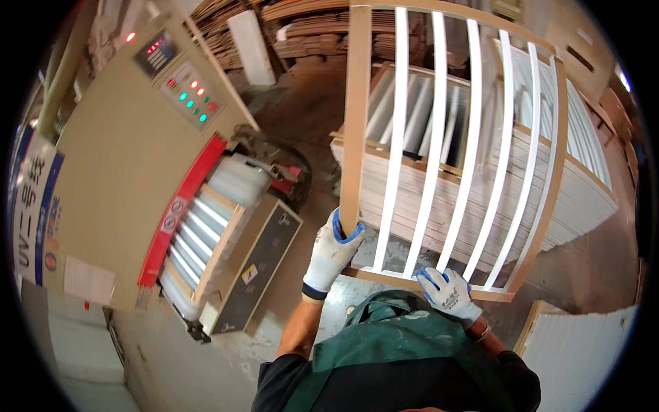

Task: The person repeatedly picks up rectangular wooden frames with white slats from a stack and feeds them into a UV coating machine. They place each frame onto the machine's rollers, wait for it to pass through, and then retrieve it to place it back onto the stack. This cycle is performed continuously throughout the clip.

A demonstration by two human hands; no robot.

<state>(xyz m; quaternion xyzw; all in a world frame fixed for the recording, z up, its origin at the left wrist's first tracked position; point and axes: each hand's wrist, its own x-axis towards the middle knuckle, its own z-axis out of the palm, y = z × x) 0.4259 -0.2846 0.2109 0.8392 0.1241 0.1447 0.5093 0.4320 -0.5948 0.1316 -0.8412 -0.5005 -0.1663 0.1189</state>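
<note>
In front of me I hold up a slatted frame [355, 123] with brown edges and several white slats. My left hand [334, 248], in a white glove with blue palm coating, is closed around its left edge near the lower corner. My right hand [447, 292], gloved the same way, has its fingers curled over the bottom edge. Through the gaps between the slats, a stack of white panels [405, 196] shows behind the frame, partly hidden by it.
At left stands a beige machine [117, 158] with a lit control panel [191, 93] and a red guard [182, 206]. Another slatted panel [199, 240] lies on its conveyor. Brown boards [312, 34] are piled at the back; white panels [576, 343] stand at lower right.
</note>
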